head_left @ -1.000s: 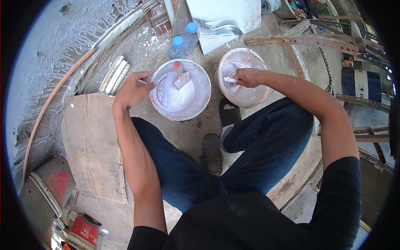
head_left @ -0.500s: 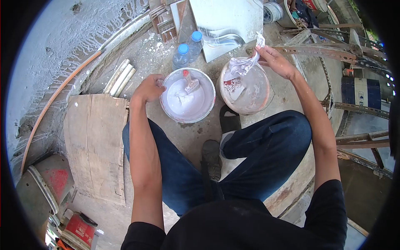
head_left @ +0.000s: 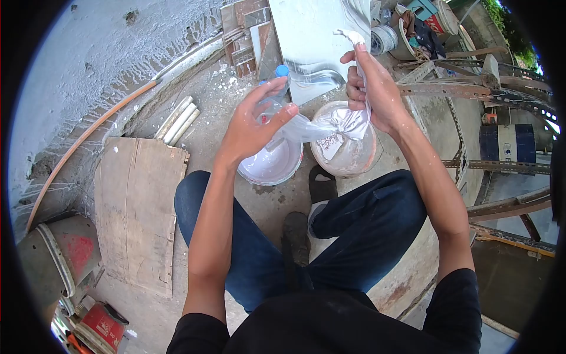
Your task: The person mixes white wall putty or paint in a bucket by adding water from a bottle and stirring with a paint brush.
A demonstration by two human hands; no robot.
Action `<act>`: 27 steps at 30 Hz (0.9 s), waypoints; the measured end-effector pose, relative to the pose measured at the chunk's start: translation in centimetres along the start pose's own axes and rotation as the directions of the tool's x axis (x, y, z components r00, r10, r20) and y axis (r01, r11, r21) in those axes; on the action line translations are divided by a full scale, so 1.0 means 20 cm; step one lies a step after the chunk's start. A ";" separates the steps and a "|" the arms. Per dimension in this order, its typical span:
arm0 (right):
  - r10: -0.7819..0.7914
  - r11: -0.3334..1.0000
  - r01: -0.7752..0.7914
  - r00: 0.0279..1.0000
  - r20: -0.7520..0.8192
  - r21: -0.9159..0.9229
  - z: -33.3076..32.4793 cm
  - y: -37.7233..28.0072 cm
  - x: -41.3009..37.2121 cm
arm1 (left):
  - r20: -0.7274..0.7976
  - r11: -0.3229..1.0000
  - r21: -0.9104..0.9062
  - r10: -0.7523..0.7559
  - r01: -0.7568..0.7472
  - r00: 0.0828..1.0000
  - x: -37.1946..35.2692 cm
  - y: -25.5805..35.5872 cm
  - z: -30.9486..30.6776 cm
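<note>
Overhead, through the head camera I monitor remotely: a person crouches on a concrete floor, holding a paint-smeared plastic bag (head_left: pixel 345 125) in the air above two buckets. The right hand (head_left: pixel 377 88) is closed tight round the bag's twisted neck, with the loose top sticking out above the fist. The left hand (head_left: pixel 253 127) is spread wide with its palm and thumb against the bag's lower end, more a prop than a clasp. The bag hangs slantwise between them, its bulk over the right bucket (head_left: pixel 354 162) and its low end over the left bucket (head_left: pixel 268 168), which holds white paint. A blue-capped water bottle (head_left: pixel 283 72) stands just behind the left hand, and a wooden board (head_left: pixel 138 206) lies to the left. I read this as the handling stage: the bag is up and steadied, with nothing pouring that I can see. Any tipping from here would call for the right fist to keep the neck shut and the left hand to aim the low end squarely inside a rim.
</note>
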State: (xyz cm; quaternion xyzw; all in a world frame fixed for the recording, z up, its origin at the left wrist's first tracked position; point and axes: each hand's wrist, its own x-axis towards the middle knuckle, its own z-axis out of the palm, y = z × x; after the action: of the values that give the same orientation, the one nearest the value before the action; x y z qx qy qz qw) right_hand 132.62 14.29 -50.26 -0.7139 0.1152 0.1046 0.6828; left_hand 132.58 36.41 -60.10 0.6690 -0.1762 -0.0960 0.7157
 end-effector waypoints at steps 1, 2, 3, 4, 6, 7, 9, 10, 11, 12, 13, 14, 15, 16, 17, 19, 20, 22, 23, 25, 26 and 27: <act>0.025 1.000 -0.024 1.000 0.010 -0.014 0.06 -0.02 -0.03 | 0.036 0.995 -0.090 0.048 -0.045 0.998 -0.02 0.02 0.05; 0.035 0.999 -0.035 0.999 0.037 0.014 0.12 -0.02 -0.06 | 0.069 0.980 -0.181 0.098 -0.084 0.993 -0.05 0.04 0.09; 0.034 0.999 -0.037 0.995 0.090 0.024 0.17 -0.03 -0.08 | 0.095 0.955 -0.270 0.150 -0.119 0.984 -0.07 0.05 0.12; 0.030 0.998 -0.036 0.993 0.118 0.057 0.23 -0.02 -0.10 | 0.157 0.964 -0.254 0.127 -0.084 0.979 -0.09 0.07 0.14; 0.014 0.989 -0.038 0.986 0.166 0.142 0.30 0.01 -0.11 | 0.273 0.976 -0.218 0.075 -0.014 0.959 -0.12 0.12 0.16; 0.004 0.980 -0.041 0.983 0.185 0.195 0.33 0.03 -0.11 | 0.277 0.992 -0.125 0.005 0.031 0.961 -0.12 0.12 0.16; -0.027 0.969 -0.022 0.981 0.194 0.245 0.34 0.07 -0.11 | 0.274 0.990 0.059 -0.138 0.127 0.952 -0.14 0.12 0.17; -0.052 0.970 0.006 0.981 0.185 0.242 0.33 0.09 -0.11 | 0.301 0.984 -0.071 -0.136 0.165 0.944 -0.14 0.09 0.18; -0.077 0.970 0.033 0.981 0.177 0.239 0.32 0.10 -0.11 | 0.301 0.972 -0.110 -0.167 0.208 0.939 -0.14 0.06 0.19; -0.087 0.976 0.052 0.984 0.158 0.213 0.32 0.11 -0.10 | 0.303 0.957 -0.148 -0.198 0.251 0.932 -0.14 0.04 0.19; -0.099 0.980 0.072 0.986 0.136 0.187 0.31 0.12 -0.10 | 0.309 0.938 -0.185 -0.227 0.293 0.924 -0.14 0.03 0.20; -0.114 0.982 0.095 0.987 0.113 0.162 0.30 0.12 -0.09 | 0.292 0.945 -0.163 -0.228 0.283 0.929 -0.14 0.04 0.19; -0.108 0.989 0.097 0.988 0.108 0.109 0.30 0.12 -0.08 | 0.276 0.952 -0.140 -0.228 0.274 0.934 -0.14 0.06 0.19; -0.104 0.994 0.099 0.989 0.103 0.055 0.30 0.11 -0.07 | 0.261 0.958 -0.117 -0.227 0.264 0.938 -0.13 0.08 0.18; -0.093 0.996 0.093 0.991 0.096 0.000 0.29 0.11 -0.06 | 0.246 0.956 -0.142 -0.216 0.255 0.945 -0.13 0.09 0.18; -0.069 0.978 0.087 0.993 0.100 -0.187 0.29 0.12 -0.09 | 0.231 0.947 -0.194 -0.210 0.257 0.950 -0.13 0.09 0.17; -0.061 0.956 0.087 0.993 0.100 -0.279 0.29 0.12 -0.09 | 0.246 0.921 -0.270 -0.217 0.282 0.945 -0.13 0.06 0.17; -0.061 0.981 0.091 0.983 0.170 -0.170 0.26 0.20 -0.05 | 0.246 0.932 -0.224 -0.229 0.285 0.942 -0.13 0.03 0.16; -0.063 0.989 0.089 0.976 0.208 -0.118 0.26 0.23 -0.05 | 0.243 0.936 -0.205 -0.235 0.287 0.941 -0.13 0.03 0.16; -0.062 0.998 0.066 0.979 0.194 -0.014 0.29 0.26 -0.06 | 0.382 0.913 -0.152 -0.300 0.379 0.874 -0.12 0.01 0.17; -0.065 0.998 0.064 0.979 0.194 0.008 0.30 0.29 -0.06 | 0.462 0.913 -0.108 -0.304 0.393 0.833 -0.11 -0.01 0.17; -0.069 0.998 0.064 0.979 0.194 0.030 0.31 0.29 -0.06 | 0.537 0.914 -0.064 -0.307 0.401 0.786 -0.11 -0.01 0.16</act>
State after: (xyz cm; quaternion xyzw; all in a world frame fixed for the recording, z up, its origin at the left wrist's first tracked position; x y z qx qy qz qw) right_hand 129.68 20.31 -55.72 -0.6956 0.0250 0.1499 0.7021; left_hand 129.38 34.19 -60.37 0.5743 -0.2232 -0.4193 0.6667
